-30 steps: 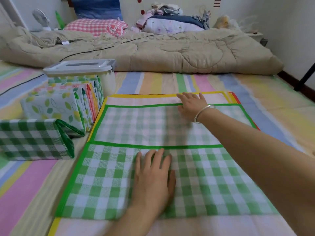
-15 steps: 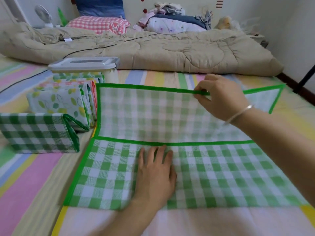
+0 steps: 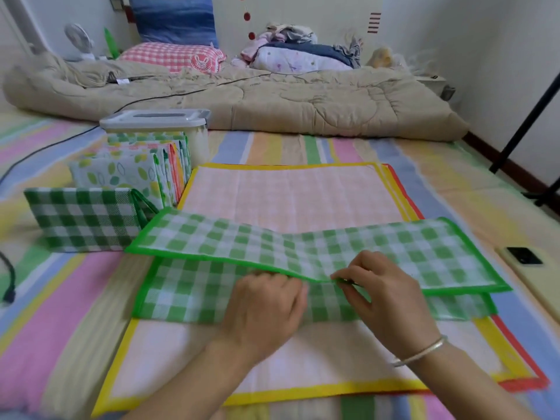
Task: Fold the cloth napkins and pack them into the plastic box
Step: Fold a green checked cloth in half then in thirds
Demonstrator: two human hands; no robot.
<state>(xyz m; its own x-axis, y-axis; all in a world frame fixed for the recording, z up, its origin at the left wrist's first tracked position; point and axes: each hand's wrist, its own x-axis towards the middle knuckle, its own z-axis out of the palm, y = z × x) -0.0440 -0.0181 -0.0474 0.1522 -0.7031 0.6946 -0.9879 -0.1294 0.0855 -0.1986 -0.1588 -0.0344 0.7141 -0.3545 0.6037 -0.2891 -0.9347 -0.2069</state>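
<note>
Striped sheet (image 3: pixel 60 298): pastel bands, covers the whole near surface and carries everything below.
Beige quilt (image 3: pixel 303 101): lies rumpled across the far side.
Yellow-edged napkin (image 3: pixel 288 195): spread flat at centre, with a red edge showing from under its right side.
Green checked napkin (image 3: pixel 394 250): lies on the yellow-edged napkin, doubled over, its upper layer raised slightly above the lower one along the near edge.
Folded napkins (image 3: pixel 121 174): a row standing on edge at left. The nearest is dark green check and those behind are leaf print, the farthest touching the box.
Plastic box (image 3: pixel 200 144): translucent, grey lid on, at the far left behind the row.
Right hand (image 3: pixel 388 298): pinches the near green edge of the upper layer between thumb and forefinger.
Left hand (image 3: pixel 266 307): just beside the right, fingers curled down at the same edge. Whether it grips the cloth cannot be told.
Phone (image 3: pixel 524 262): lies flat at right.
Bracelet (image 3: pixel 421 351): silver, on the right wrist.
</note>
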